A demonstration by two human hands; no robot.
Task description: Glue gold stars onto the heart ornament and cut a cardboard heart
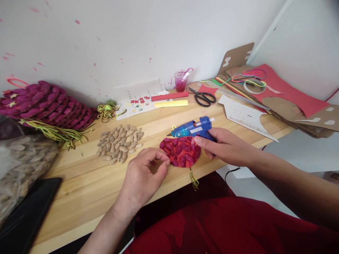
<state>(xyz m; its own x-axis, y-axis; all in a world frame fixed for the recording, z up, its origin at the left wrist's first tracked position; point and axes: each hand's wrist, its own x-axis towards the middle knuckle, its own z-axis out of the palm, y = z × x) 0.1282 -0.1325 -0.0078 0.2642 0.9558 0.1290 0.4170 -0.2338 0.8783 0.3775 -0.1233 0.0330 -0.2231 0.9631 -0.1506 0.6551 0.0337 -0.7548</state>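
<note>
A blue hot glue gun (pixel 197 127) is held in my right hand (pixel 225 143), its fingers wrapped round the handle and its nozzle pointing left. Just below it lies a red disc (pixel 182 152) covered with magenta-painted peanut shells, a yellow-green tassel (pixel 194 180) hanging from its lower edge over the table front. My left hand (pixel 148 173) is at the disc's left edge, thumb and index finger pinched together; whatever sits between the fingertips is too small to make out. Left of the disc is a pile of unpainted peanuts (pixel 119 143).
Behind lie scissors (pixel 202 97), red and yellow strips (pixel 171 103), small stars (pixel 140 100) on white paper and a cup of magenta paint (pixel 181 83). Finished-looking magenta discs (pixel 58 106) stack at left, near a bag of peanuts (pixel 29 158). Cardboard (pixel 280 109) and cords fill the right.
</note>
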